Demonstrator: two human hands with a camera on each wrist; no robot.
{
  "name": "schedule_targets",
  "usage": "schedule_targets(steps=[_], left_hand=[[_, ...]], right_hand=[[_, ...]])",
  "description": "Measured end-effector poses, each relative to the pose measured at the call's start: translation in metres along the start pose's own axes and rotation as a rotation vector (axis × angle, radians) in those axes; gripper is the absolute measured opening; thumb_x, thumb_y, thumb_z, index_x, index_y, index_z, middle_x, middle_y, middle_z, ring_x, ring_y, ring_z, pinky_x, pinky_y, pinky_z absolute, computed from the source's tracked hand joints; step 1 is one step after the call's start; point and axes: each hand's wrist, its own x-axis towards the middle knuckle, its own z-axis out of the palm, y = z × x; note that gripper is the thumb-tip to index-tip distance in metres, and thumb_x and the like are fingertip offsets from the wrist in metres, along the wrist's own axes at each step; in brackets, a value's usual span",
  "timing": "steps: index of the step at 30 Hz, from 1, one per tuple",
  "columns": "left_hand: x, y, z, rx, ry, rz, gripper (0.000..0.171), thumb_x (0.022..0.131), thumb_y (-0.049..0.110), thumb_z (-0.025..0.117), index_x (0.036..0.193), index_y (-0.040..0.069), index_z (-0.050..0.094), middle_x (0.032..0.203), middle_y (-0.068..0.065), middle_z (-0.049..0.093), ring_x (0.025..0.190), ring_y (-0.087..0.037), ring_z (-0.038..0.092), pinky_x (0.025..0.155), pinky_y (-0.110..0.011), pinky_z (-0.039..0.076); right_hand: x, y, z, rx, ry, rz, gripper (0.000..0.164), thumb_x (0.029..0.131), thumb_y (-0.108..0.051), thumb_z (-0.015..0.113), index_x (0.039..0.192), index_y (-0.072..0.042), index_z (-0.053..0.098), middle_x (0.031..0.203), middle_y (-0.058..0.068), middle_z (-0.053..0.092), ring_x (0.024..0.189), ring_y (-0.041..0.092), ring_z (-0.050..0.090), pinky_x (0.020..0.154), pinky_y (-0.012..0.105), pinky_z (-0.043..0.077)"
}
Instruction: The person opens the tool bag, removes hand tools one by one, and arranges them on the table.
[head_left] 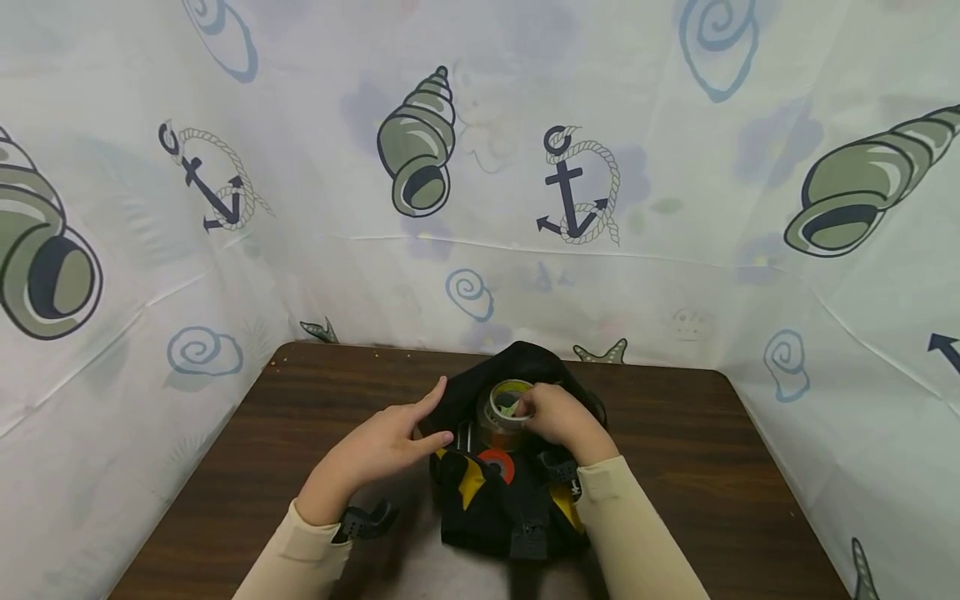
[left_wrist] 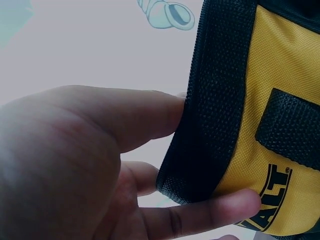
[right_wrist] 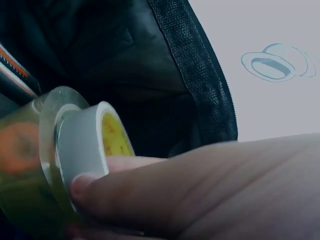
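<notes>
A black and yellow tool bag with part of a logo reading "ALT" stands open on the table. My left hand holds its left rim. In the left wrist view, the bag's zippered edge lies between the thumb and a straight finger on the yellow side. Inside the opening, my right hand pinches a small grey-white tape roll with a yellow inner core. The thumb presses the outside, and a finger goes into the core. Against this roll sits a wider clear tape roll. The right fingertips are partly hidden.
A red-orange ring shows in the bag below the tape rolls. The bag's black flap stands up at the back. Brown wooden table surrounds the bag, and a patterned cloth encloses the table's back and sides.
</notes>
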Motion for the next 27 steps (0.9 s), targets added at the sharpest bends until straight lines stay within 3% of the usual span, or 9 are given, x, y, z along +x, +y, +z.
schedule_targets(steps=[6,13,17,21,27], left_hand=[[-0.002,-0.002,0.0,0.005,0.001,0.005,0.091,0.105,0.065,0.063,0.174,0.045,0.006,0.062,0.004,0.044,0.051,-0.014,0.038,0.059,-0.034,0.043],[-0.005,-0.004,-0.001,0.005,-0.001,0.02,0.093,0.105,0.064,0.063,0.177,0.037,0.01,0.062,0.003,0.045,0.052,-0.015,0.04,0.059,-0.034,0.043],[-0.006,-0.005,-0.001,0.008,-0.003,0.028,0.092,0.105,0.064,0.063,0.175,0.041,0.009,0.065,0.002,0.047,0.053,-0.015,0.042,0.059,-0.034,0.043],[-0.008,-0.006,-0.002,0.01,-0.006,0.033,0.09,0.105,0.064,0.063,0.174,0.045,0.007,0.066,0.002,0.048,0.053,-0.014,0.043,0.059,-0.033,0.043],[-0.01,-0.007,-0.002,0.008,-0.01,0.04,0.091,0.106,0.064,0.063,0.175,0.041,0.009,0.063,0.003,0.046,0.053,-0.014,0.042,0.058,-0.034,0.043]], right_hand=[[-0.007,-0.007,-0.005,0.034,0.052,0.021,0.009,0.098,-0.006,0.081,0.097,-0.014,0.083,0.103,0.001,0.071,0.087,0.015,0.061,0.084,0.04,0.055],[-0.018,-0.016,-0.012,0.03,0.093,-0.016,0.006,0.099,-0.008,0.081,0.1,-0.013,0.082,0.105,0.003,0.068,0.086,0.016,0.06,0.082,0.04,0.054],[-0.023,-0.018,-0.014,0.028,0.112,-0.034,0.006,0.099,-0.008,0.081,0.101,-0.014,0.081,0.104,0.002,0.067,0.091,0.016,0.065,0.083,0.04,0.057],[-0.03,-0.021,-0.019,0.043,0.13,-0.074,0.007,0.1,-0.007,0.08,0.104,-0.014,0.08,0.103,0.0,0.064,0.096,0.017,0.07,0.084,0.038,0.06],[-0.046,-0.024,-0.028,0.039,0.159,-0.196,0.013,0.102,-0.009,0.078,0.113,-0.014,0.08,0.105,-0.002,0.064,0.094,0.012,0.071,0.084,0.034,0.061]])
